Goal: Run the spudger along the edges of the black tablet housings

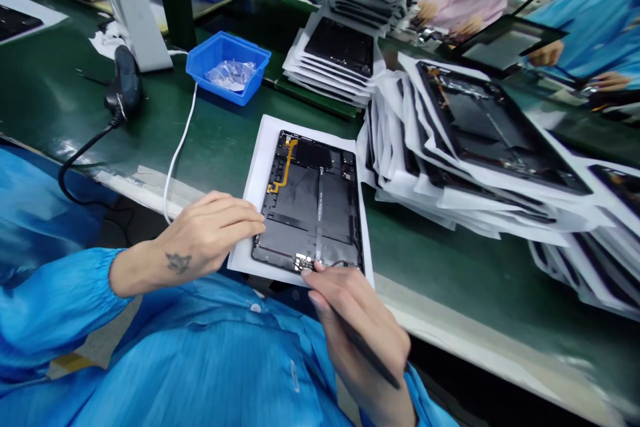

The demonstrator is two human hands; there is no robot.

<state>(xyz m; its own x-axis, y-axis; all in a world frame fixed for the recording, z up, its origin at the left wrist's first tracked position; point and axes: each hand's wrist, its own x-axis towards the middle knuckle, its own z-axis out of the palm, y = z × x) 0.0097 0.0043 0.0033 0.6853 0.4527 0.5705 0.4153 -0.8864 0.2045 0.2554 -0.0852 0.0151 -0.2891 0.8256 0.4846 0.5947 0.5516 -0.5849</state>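
An opened tablet [310, 203], back cover off, lies on a white sheet [260, 160] at the near edge of the green bench. Inside it I see dark panels and an orange flex cable [285, 170]. My left hand [207, 233] rests flat on the sheet, fingertips touching the tablet's left edge. My right hand [363, 327] grips a thin dark tool [370, 357] like a pen, with the fingertips at a small connector on the tablet's bottom edge.
Slanted stacks of opened tablets on white sheets [480, 153] crowd the right side. A blue bin [227, 67] with clear bags, a black handheld device with cable [125, 83] and a white stand [135, 10] sit at the back left. Other people in blue sleeves [595, 33] work opposite.
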